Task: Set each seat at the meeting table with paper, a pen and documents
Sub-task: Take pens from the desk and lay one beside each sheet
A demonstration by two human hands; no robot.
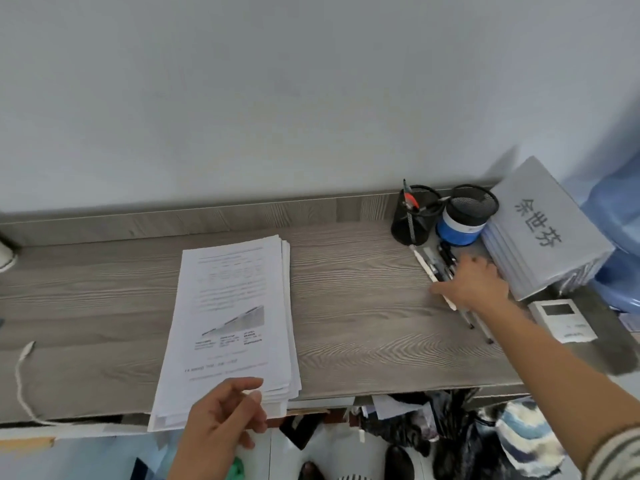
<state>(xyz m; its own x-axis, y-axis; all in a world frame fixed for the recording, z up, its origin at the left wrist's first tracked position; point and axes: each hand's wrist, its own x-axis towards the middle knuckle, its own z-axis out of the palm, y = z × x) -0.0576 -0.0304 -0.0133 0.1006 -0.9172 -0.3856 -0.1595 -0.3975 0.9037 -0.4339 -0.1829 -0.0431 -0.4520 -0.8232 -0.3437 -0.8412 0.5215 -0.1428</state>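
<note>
Right hand (474, 282) is down flat on the loose pens (446, 263), palm over them and thumb stretched out to the left beside a white pen (423, 262). Whether the fingers have closed round any pen, I cannot tell; the hand hides them. Pen tips poke out from under the wrist toward the near edge. A striped sleeve (616, 455) shows at the bottom right corner.

Over to the left hand (221, 420): it hovers at the near right corner of the stack of documents (235, 306), fingers loosely curled, thumb and forefinger apart with a narrow gap. Touching the sheets or not, hard to say.

That stack lies mid-desk, printed page on top, its near end overhanging the edge of the grey wood-grain desk (346, 306).

Just behind the pens stand a black mesh pen cup (412, 220) with a few pens in it and, beside it, a blue-and-white tub (457, 228) with a second mesh cup (472, 202) on it. Right of those, a pile of grey name cards (543, 237) leans, printed characters facing up. A small white device (561, 322) sits nearer. Far left, a white cord (20, 375) trails across the desk.
</note>
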